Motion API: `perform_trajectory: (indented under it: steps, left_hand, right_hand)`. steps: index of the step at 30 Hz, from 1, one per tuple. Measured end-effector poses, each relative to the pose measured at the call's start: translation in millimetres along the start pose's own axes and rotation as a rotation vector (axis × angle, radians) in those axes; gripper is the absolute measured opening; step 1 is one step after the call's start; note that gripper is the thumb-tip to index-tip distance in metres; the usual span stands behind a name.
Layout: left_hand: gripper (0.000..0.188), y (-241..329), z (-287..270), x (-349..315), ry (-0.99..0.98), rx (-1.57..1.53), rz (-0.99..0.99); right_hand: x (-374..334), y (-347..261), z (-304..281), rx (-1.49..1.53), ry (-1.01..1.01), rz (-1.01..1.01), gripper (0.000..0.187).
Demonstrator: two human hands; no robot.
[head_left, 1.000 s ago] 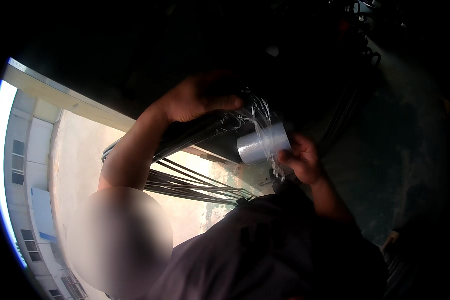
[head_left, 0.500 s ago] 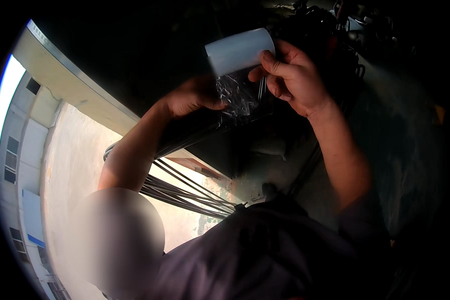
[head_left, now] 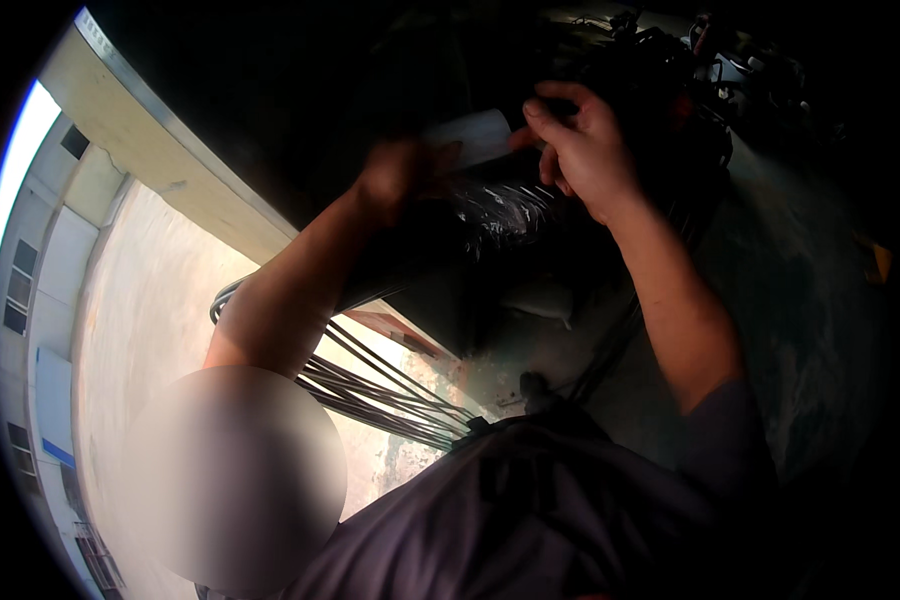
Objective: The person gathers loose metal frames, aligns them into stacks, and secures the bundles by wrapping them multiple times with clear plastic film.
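A whitish, translucent roll of plastic film [head_left: 478, 136] is held at its left end by my left hand [head_left: 400, 178], whose fingers are dim and blurred. At the roll's other end is my right hand [head_left: 588, 150], its thumb and fingers apart; one fingertip is at or close to the roll's edge. Shiny, crinkled clear film [head_left: 505, 215] lies just below the roll over something dark. What is under that film is lost in shadow.
Several black cables [head_left: 385, 395] run below my left forearm, toward my body. Dark tangled parts [head_left: 710, 75] are at the upper right. A beige ledge [head_left: 185, 160] slants along the left, with bright ground [head_left: 160, 290] beyond it. Deep shade hides much of the area.
The roll has shifted from my right hand's grasp into my left hand, which has moved up and right. My right hand's fingers have come off the roll's side and spread.
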State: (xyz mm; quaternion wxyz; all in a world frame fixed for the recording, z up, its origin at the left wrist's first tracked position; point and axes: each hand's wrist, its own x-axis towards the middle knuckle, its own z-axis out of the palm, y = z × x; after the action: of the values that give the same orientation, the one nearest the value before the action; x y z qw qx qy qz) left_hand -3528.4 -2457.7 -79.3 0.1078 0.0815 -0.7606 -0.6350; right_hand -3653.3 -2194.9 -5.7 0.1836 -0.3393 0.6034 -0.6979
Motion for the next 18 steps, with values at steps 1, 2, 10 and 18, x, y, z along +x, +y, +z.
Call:
perform_trajectory:
  steps: [1, 2, 10, 18]
  left_hand:
    - [0.087, -7, -9, -9, 0.042, 0.064, 0.007]
    - [0.081, -6, 1, -11, 0.061, 0.08, -0.038]
    - [0.065, 46, 33, 14, -0.148, 0.696, -0.523]
    - [0.071, 15, 13, 16, -0.112, 0.402, -0.648]
  right_hand:
    - [-23, 4, -1, 0.01, 0.111, -0.224, 0.031]
    - [-51, 21, -20, -0.025, 0.224, -0.397, 0.028]
    - [-86, 191, 23, 0.407, 0.129, -0.051, 0.028]
    - [-75, 207, 50, 0.702, 0.051, 0.17, 0.034]
